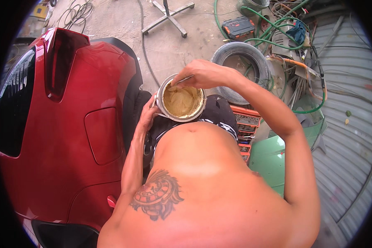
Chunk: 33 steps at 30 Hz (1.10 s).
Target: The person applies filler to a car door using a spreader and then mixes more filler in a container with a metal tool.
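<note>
My left hand grips the left side of a round metal can filled with thick beige paste, held in front of my waist. My right hand hovers over the can's far rim, shut on a thin metal blade tool whose tip dips into the paste at the upper left edge of the can.
A red car stands close on my left. A worn tyre lies on the concrete ahead, with green hoses, an orange tool case and scrap around it. An orange socket tray and a green panel sit right.
</note>
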Each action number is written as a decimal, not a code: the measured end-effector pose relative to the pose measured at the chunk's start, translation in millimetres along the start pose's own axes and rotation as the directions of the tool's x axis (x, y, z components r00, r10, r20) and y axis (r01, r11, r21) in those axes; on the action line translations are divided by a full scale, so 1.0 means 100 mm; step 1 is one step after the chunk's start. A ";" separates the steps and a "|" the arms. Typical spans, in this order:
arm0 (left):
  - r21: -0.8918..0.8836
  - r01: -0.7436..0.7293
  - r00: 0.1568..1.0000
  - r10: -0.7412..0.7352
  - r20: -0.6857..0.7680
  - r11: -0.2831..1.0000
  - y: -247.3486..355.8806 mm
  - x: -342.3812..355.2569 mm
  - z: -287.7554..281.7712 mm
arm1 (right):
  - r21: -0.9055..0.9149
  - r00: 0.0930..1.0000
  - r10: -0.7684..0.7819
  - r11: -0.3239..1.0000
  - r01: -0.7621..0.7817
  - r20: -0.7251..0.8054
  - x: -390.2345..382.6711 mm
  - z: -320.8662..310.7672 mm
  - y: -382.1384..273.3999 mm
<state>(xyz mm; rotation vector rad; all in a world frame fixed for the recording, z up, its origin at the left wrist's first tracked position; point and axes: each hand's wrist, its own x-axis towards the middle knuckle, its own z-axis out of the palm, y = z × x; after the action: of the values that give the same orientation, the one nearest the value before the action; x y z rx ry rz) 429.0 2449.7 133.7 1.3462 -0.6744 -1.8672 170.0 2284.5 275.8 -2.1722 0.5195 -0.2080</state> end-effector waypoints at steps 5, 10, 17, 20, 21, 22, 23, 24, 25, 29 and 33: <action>-0.047 0.063 0.998 -0.064 -0.014 0.997 0.38 0.72 0.03 | 0.127 0.949 0.037 0.989 -0.081 0.313 0.59 -0.23 0.71; 0.008 0.137 0.989 -0.136 -0.048 0.991 1.08 1.60 0.03 | 0.053 0.861 0.115 0.985 -0.163 0.496 0.80 -1.36 0.86; 0.021 0.115 0.991 -0.116 0.064 0.993 2.00 2.80 0.11 | -0.062 0.954 0.282 0.959 -0.277 0.100 0.91 -2.81 1.04; 0.065 0.121 0.970 -0.132 0.205 0.991 2.32 3.33 0.23 | -0.045 0.953 0.183 0.979 -0.200 -0.242 0.83 -2.81 1.45; 0.084 0.130 0.963 -0.146 0.226 0.988 2.48 3.51 0.35 | -0.023 0.936 0.180 0.980 -0.196 -0.301 0.82 -2.80 1.63; 0.143 0.116 0.957 -0.149 0.248 0.983 2.70 3.63 0.52 | -0.010 0.925 0.203 0.976 -0.218 -0.323 0.80 -2.77 1.82; 0.200 0.101 0.950 -0.154 0.270 0.975 2.83 3.79 0.67 | 0.084 0.898 0.244 0.970 -0.230 -0.367 0.78 -2.75 2.04; 0.222 0.116 0.945 -0.177 0.275 0.968 2.91 4.03 0.72 | 0.181 0.871 0.279 0.958 -0.223 -0.405 0.79 -2.79 2.23; 0.254 0.130 0.921 -0.212 0.327 0.958 2.96 4.27 0.79 | 0.293 0.874 0.350 0.921 -0.255 -0.339 0.77 -2.88 2.38; 0.293 0.206 0.871 -0.312 0.381 0.934 3.10 5.00 1.34 | 0.343 0.877 0.467 0.847 -0.407 -0.111 0.41 -3.40 3.04; 0.346 0.209 0.878 -0.331 0.345 0.915 3.34 5.75 1.87 | 0.377 0.902 0.432 0.837 -0.396 -0.015 -0.15 -4.18 3.29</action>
<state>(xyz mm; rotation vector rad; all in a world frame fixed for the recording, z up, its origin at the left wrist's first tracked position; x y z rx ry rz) 226.5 1789.2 119.6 1.3066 -1.0569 -2.3817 -75.8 1812.6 269.5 -1.6444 0.9197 -0.1586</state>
